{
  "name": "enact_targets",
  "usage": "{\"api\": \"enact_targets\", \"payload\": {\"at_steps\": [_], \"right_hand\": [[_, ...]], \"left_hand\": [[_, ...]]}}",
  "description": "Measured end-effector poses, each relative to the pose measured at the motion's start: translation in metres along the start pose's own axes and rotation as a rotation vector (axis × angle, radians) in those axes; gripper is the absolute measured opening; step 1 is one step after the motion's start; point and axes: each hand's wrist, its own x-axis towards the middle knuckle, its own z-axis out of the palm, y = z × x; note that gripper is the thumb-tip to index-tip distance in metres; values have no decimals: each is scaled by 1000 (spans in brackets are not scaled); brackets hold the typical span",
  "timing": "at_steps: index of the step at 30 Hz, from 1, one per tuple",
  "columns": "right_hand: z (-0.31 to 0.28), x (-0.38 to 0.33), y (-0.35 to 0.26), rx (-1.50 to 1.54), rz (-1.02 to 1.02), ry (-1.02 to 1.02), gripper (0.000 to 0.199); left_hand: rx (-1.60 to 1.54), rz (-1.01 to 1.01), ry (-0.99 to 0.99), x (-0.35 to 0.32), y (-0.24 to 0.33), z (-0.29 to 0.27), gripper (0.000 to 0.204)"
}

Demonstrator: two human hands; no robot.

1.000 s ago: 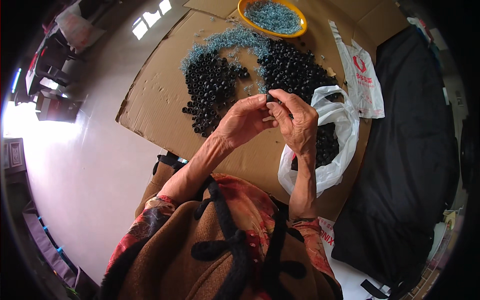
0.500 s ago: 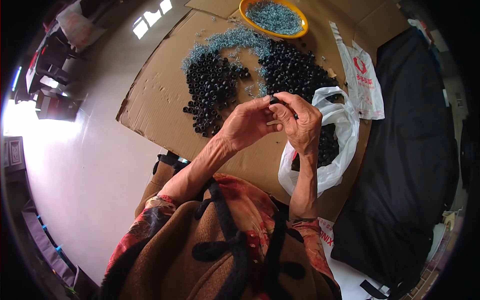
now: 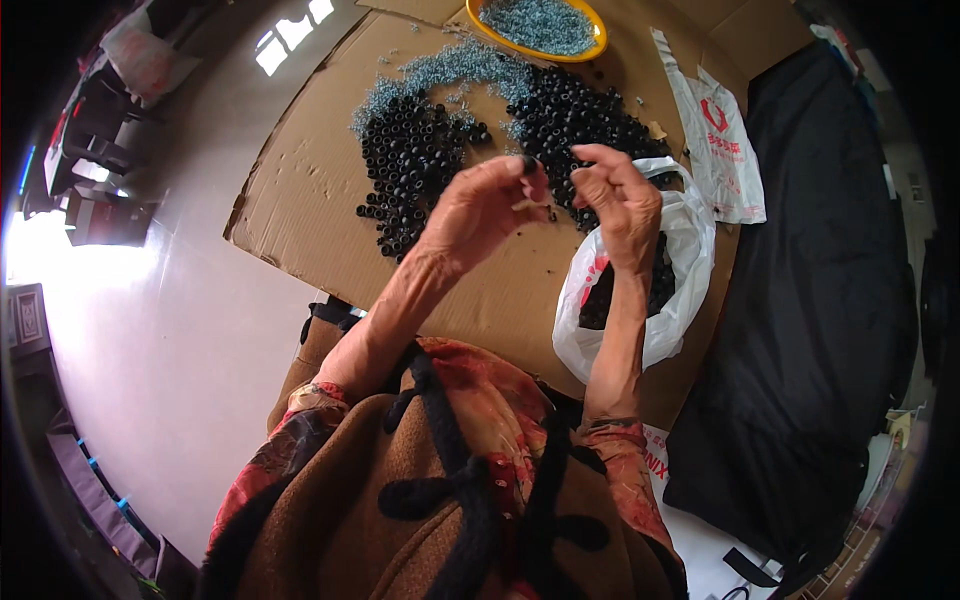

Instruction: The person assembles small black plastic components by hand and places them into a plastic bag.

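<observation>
Above the cardboard, my left hand pinches a small round black plastic cap between thumb and fingertips. To its right, my right hand has its thumb and index finger apart; its other fingers curl inward, and whether they hold anything is hidden. Beyond my hands lie two piles of black caps, a left pile and a right pile. Small clear bluish pieces spread behind and between them. Beneath my right forearm, a white plastic bag stands open with black pieces inside.
A yellow bowl of the bluish pieces sits at the far edge of the cardboard sheet. A flattened white bag lies at the right, beside a large black cloth-covered object. Pale floor extends on the left.
My hands, close together at one black cap before, have come apart. The left hand keeps a cap at its fingertips; the right has moved slightly right and its thumb and index finger have parted.
</observation>
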Motion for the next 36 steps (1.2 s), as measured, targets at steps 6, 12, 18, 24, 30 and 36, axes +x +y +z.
{"api": "enact_targets", "payload": {"at_steps": [6,12,18,24,30,36], "right_hand": [[-8,-24,79,-272,156,-2,9],[35,-20,94,-439,-79,-52,4],[60,-8,94,-500,-214,-92,6],[65,-3,94,-603,-219,-209,8],[61,-4,101,-583,-330,-196,10],[57,-7,98,-586,-341,-186,8]], "left_hand": [[-17,102,121,1,14,-11,15],[-10,137,116,1,17,-25,15],[-5,153,130,1,20,-30,15],[-16,159,165,1,21,-34,16],[-41,140,179,2,21,-37,17],[-143,35,103,1,13,-36,20]]}}
